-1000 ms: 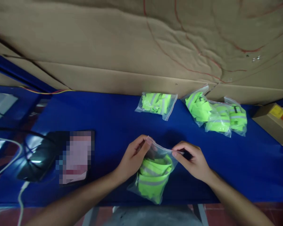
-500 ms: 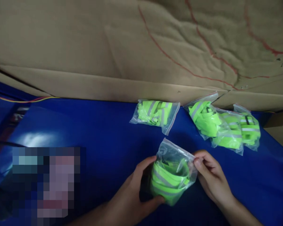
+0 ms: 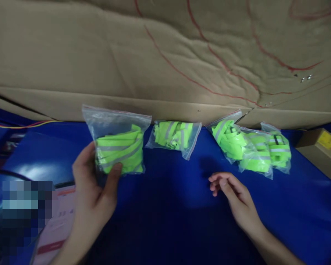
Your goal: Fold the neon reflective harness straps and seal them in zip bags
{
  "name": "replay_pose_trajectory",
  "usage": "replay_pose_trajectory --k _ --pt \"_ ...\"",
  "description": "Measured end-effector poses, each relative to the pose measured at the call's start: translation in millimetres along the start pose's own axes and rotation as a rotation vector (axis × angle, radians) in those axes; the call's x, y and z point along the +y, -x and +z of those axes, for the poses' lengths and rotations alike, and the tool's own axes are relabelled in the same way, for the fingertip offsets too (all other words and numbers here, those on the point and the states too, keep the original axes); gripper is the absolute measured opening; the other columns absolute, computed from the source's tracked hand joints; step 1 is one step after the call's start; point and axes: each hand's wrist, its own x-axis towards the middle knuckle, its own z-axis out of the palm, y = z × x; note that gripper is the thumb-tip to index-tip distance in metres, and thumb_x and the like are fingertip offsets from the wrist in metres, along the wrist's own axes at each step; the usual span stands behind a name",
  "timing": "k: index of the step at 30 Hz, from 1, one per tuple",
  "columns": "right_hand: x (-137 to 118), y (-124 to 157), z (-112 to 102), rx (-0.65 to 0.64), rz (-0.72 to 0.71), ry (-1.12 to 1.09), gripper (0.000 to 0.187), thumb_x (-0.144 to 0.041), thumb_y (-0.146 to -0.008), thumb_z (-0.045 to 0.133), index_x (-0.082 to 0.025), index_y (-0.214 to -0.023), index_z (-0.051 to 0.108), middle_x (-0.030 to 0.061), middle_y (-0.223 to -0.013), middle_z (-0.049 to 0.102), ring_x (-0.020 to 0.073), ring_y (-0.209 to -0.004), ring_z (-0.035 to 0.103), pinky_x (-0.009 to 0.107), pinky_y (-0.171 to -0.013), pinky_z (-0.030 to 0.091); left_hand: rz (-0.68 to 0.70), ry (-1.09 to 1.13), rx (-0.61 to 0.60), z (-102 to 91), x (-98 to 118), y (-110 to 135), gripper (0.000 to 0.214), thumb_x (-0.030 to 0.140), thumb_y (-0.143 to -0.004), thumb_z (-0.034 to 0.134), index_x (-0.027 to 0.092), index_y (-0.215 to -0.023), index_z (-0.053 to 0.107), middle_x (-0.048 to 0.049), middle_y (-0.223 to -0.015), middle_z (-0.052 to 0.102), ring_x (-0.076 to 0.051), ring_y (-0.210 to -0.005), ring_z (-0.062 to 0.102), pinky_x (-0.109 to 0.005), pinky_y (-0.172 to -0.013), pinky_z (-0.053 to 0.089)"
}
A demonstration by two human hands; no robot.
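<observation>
My left hand (image 3: 95,191) grips a clear zip bag (image 3: 117,141) stuffed with neon green reflective straps, holding it upright by its lower left part, to the left of the row of bags. My right hand (image 3: 233,195) rests on the blue table (image 3: 168,206) with loosely curled fingers and nothing in it. A second filled bag (image 3: 175,135) lies just right of the held one. Further right, a cluster of filled bags (image 3: 248,145) lies against the cardboard.
Brown cardboard sheets (image 3: 165,59) form a wall behind the table. A cardboard box (image 3: 318,145) sits at the far right. A printed paper (image 3: 57,224) and a blurred patch lie at the lower left. Coloured wires (image 3: 22,125) run along the left edge.
My left hand carried the filled bag from in front of me up and left, beside the row. My right hand let go of the bag's top and dropped onto the table.
</observation>
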Motion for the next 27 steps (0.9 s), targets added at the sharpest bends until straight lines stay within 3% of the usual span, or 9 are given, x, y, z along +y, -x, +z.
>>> replay_pose_trajectory --k 3,6,9,13,17,20,21,23,27 --pt "-6.6 0.1 0.0 -0.001 -0.052 0.072 0.025 -0.043 -0.105 0.057 -0.025 -0.104 0.074 0.0020 -0.087 0.071 0.0113 -0.075 0.066 0.021 -0.069 0.055 0.025 -0.138 -0.039 -11.2 -0.2 -7.1 0.076 0.043 -0.089 0.071 0.017 -0.156 0.045 -0.0206 -0.148 0.056 -0.042 -0.136 0.057 -0.067 -0.115 0.045" --pt "-9.0 1.8 -0.3 -0.024 -0.151 0.170 0.021 -0.038 -0.105 0.058 -0.025 -0.104 0.074 0.0037 -0.101 0.072 0.0129 -0.084 0.068 0.023 -0.076 0.056 0.082 -0.279 -0.123 -24.3 9.1 -9.9 0.059 0.044 -0.093 0.065 0.025 -0.148 0.055 -0.0114 -0.142 0.063 -0.036 -0.131 0.061 -0.059 -0.115 0.046" --pt "-8.6 3.2 -0.8 -0.075 -0.254 0.258 0.015 -0.030 -0.105 0.058 -0.025 -0.105 0.072 0.0044 -0.109 0.071 0.0156 -0.100 0.069 0.026 -0.089 0.055 0.107 -0.323 -0.317 -35.7 20.9 -12.0 0.048 0.038 -0.099 0.057 0.033 -0.147 0.053 -0.0037 -0.142 0.064 -0.031 -0.130 0.062 -0.051 -0.114 0.046" --pt "-8.5 4.4 0.3 -0.132 -0.328 0.321 0.013 -0.024 -0.105 0.057 -0.025 -0.107 0.070 0.0051 -0.111 0.070 0.0167 -0.107 0.069 0.028 -0.094 0.054 0.250 -0.536 -0.535 -37.0 33.2 -22.5 0.036 0.028 -0.107 0.042 0.035 -0.139 0.057 -0.0015 -0.135 0.070 -0.028 -0.121 0.066 -0.055 -0.110 0.040" --pt "-9.4 8.6 3.1 -0.173 -0.401 0.406 0.014 -0.023 -0.104 0.057 -0.025 -0.111 0.069 0.0059 -0.115 0.070 0.0165 -0.108 0.070 0.027 -0.092 0.055 0.292 -0.751 -0.442 -20.1 53.1 -42.3 0.038 0.019 -0.108 0.035 0.026 -0.132 0.063 -0.0068 -0.136 0.069 -0.033 -0.126 0.065 -0.067 -0.111 0.036" --pt "-11.7 11.8 1.1 -0.159 -0.477 0.502 0.016 -0.021 -0.104 0.057 -0.026 -0.114 0.069 0.0056 -0.121 0.069 0.0168 -0.113 0.070 0.028 -0.097 0.054 0.242 -0.905 -0.330 -5.8 65.1 -44.6 0.041 0.026 -0.110 0.035 0.014 -0.144 0.056 -0.0228 -0.160 0.045 -0.046 -0.141 0.051 -0.076 -0.108 0.037" --pt "-13.1 11.5 -1.7 -0.135 -0.513 0.549 0.017 -0.021 -0.103 0.058 -0.026 -0.116 0.069 0.0056 -0.122 0.069 0.0173 -0.115 0.069 0.029 -0.100 0.053 0.243 -0.918 -0.320 -2.2 66.0 -40.0 0.046 0.032 -0.110 0.039 0.012 -0.150 0.049 -0.0274 -0.164 0.038 -0.049 -0.146 0.045 -0.077 -0.108 0.035" --pt "-16.0 7.8 -12.0 -0.038 -0.599 0.675 0.020 -0.021 -0.102 0.060 -0.026 -0.120 0.068 0.0066 -0.127 0.068 0.0197 -0.120 0.066 0.033 -0.105 0.051 0.275 -0.882 -0.352 2.9 62.5 -23.6 0.057 0.042 -0.108 0.048 0.013 -0.155 0.042 -0.0294 -0.163 0.039 -0.048 -0.146 0.046 -0.076 -0.109 0.036" --pt "-14.5 -11.4 -48.4 0.359 -0.641 0.989 0.037 -0.036 -0.100 0.064 -0.022 -0.134 0.063 0.0165 -0.142 0.059 0.0332 -0.136 0.056 0.053 -0.116 0.043 0.420 -0.771 -0.481 6.3 46.7 18.0 0.056 0.045 -0.105 0.052 0.020 -0.155 0.044 -0.0237 -0.163 0.043 -0.043 -0.142 0.053 -0.070 -0.112 0.037"
